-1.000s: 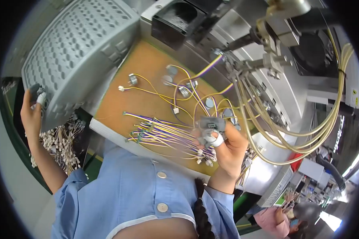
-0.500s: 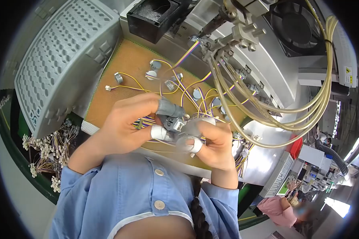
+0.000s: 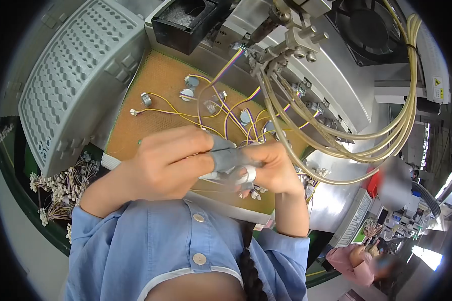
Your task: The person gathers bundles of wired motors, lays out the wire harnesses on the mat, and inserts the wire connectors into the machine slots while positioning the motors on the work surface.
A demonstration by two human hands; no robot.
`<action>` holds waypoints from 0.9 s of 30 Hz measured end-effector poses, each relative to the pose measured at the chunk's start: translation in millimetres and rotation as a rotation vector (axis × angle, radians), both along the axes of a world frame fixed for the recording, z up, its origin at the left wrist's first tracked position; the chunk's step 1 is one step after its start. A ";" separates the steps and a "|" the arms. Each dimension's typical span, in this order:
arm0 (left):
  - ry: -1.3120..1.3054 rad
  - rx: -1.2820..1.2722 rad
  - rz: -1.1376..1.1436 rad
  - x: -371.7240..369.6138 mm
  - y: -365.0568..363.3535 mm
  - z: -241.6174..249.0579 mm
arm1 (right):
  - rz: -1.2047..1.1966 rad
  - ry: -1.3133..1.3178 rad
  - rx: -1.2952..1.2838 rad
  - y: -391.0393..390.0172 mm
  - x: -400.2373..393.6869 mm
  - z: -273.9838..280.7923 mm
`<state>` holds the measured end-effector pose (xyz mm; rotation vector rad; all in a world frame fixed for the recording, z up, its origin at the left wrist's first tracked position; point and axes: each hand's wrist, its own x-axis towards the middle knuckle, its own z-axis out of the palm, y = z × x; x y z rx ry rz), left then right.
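My left hand [image 3: 173, 163] is closed, grey covers on its fingers, and its fingertips meet those of my right hand [image 3: 271, 168] over the front of the brown work mat [image 3: 158, 67]. My right hand is closed too, with white tape on its thumb, and its fingertips are blurred. Whatever lies between the fingers is hidden now; half a second ago a small grey metal part showed in the left pinch. Behind the hands, small round motors [image 3: 187, 94] with yellow and purple wires [image 3: 173, 114] lie on the mat. A white plug [image 3: 133, 112] ends one lead.
Clear tubes [image 3: 336, 140] loop down on the right from a metal fixture [image 3: 294, 42]. A black box [image 3: 186, 25] and a fan [image 3: 369, 32] stand behind. At left are a perforated grey panel [image 3: 75, 65] and bundled wires with white plugs [image 3: 60, 190]. A person in pink [image 3: 351, 263] sits lower right.
My left hand has rolled over and moved slightly right, its fingers now covering the small grey metal part. My right hand has shifted slightly up against it. The view has shifted slightly.
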<state>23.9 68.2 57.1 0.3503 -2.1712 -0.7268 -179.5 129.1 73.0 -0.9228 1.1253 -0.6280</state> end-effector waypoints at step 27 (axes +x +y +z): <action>-0.225 0.514 0.311 58.5 2.8 -36.1 | -1.275 -0.262 -0.392 22.4 -41.8 -38.8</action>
